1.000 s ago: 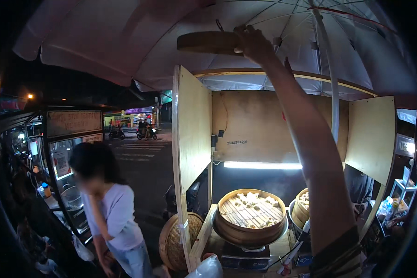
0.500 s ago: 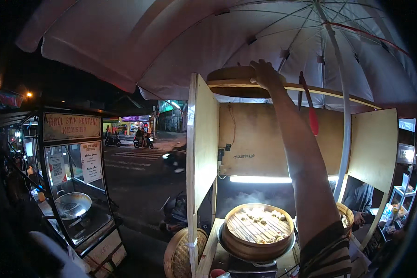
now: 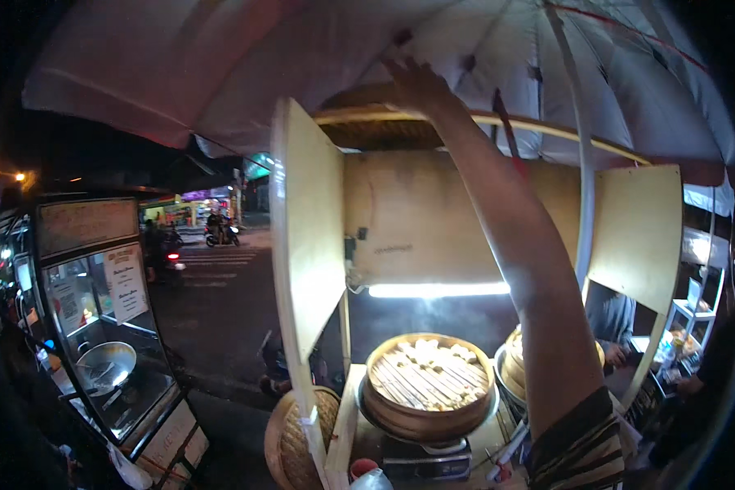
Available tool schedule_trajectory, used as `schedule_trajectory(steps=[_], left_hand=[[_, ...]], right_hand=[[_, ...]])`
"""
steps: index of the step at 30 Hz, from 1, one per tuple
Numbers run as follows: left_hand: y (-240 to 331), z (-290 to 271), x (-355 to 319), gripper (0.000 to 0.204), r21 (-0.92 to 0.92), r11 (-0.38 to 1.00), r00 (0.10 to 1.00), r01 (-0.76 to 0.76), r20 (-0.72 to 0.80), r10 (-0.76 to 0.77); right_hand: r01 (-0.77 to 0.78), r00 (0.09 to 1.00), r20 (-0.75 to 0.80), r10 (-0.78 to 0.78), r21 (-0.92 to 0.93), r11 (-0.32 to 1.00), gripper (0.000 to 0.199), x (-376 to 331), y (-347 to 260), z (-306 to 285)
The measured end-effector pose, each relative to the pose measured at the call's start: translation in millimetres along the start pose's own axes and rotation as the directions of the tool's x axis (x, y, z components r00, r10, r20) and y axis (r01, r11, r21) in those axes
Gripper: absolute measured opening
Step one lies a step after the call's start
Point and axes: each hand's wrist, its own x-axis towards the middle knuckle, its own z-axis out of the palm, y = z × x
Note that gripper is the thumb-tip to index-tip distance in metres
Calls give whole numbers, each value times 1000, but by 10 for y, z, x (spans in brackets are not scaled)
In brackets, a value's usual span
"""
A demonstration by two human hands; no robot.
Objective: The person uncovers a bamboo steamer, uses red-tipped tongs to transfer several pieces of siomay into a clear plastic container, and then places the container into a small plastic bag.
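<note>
Head view: I see the right hand [image 3: 419, 86], fingers spread, at the bamboo steamer lid [image 3: 358, 97], whose weight the wooden crossbar [image 3: 351, 115] seems to bear without a closed grip.

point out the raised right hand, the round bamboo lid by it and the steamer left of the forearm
Right hand [image 3: 420, 88]: head view, middle of the hand
Round bamboo lid [image 3: 376, 132]: head view, its dark lower part
Steamer [image 3: 425, 422]: head view, front of its outer wall
</note>
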Motion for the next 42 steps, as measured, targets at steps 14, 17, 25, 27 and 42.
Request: schedule_trajectory(steps=[14, 17, 25, 27, 42], left_hand=[[-530, 1406, 1249, 63, 186, 980, 615, 76, 765, -192], [-851, 2156, 1444, 64, 83, 995, 388, -51, 920, -56], [-1319, 3321, 1762, 71, 309, 916, -18, 255, 949, -316], [-1500, 3609, 2034, 47, 637, 746, -160, 196, 771, -616], [-4881, 4559, 2418, 43, 732, 325, 765, -599, 643, -38]], right_hand=[[222, 944, -43, -328, 817, 531, 25, -3680, 27, -2130], [-243, 920, 357, -162, 843, 479, 27, -4922, 462, -2332], [-990, -30, 844, 536, 49, -133, 21, -8136, 493, -3296], [-977, -124, 782, 611, 12, -215, 16, -8576, 502, -3557], [-975, -183, 896, 404, -112, -193, 17, -9524, 919, -3854]])
